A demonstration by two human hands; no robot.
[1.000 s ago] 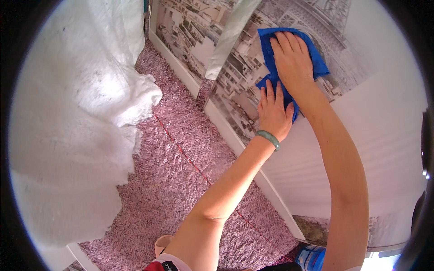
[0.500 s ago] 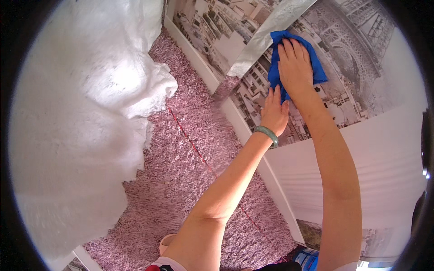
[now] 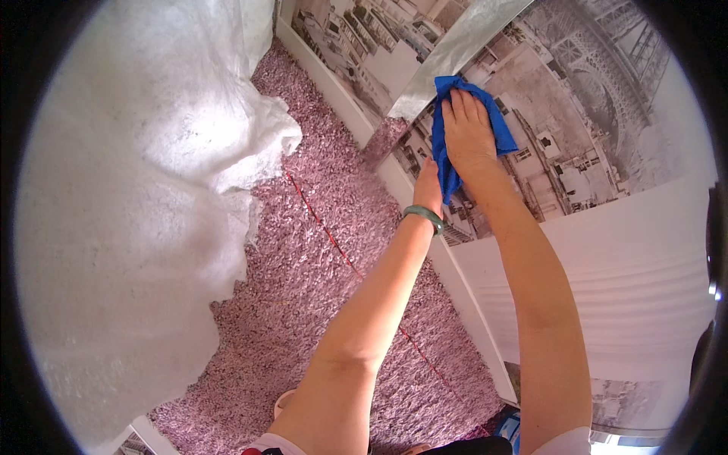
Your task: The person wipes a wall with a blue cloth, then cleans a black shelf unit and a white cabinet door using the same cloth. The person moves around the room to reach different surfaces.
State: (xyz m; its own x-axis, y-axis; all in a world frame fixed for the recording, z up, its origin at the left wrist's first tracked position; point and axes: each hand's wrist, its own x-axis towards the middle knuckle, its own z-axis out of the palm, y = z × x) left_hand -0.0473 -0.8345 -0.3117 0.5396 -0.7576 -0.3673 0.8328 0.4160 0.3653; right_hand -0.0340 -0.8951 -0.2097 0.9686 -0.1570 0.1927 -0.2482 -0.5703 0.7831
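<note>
A blue cloth [image 3: 500, 135] lies crumpled against a glossy panel printed with a sepia town and a lattice tower [image 3: 542, 125]. Over the cloth rests my right hand [image 3: 469, 136], pressing it to the panel with its fingers long and close together. My left hand [image 3: 428, 189], with a green bangle [image 3: 425, 217] at the wrist, is beside the cloth's lower left edge. It is seen edge-on with its fingers stretched, some of them hidden. Whether it touches the cloth or the panel I cannot tell.
A silvery strip [image 3: 447, 64] divides the printed panels. White fluffy fabric [image 3: 144, 212] hangs at the left. Pink shaggy carpet [image 3: 280, 318] covers the floor, crossed by a thin red cord [image 3: 331, 236]. A pale baseboard [image 3: 478, 326] runs along the panel's foot.
My right hand and the blue cloth have slid left and down across the panel. My left hand has moved left and a little down, turning edge-on.
</note>
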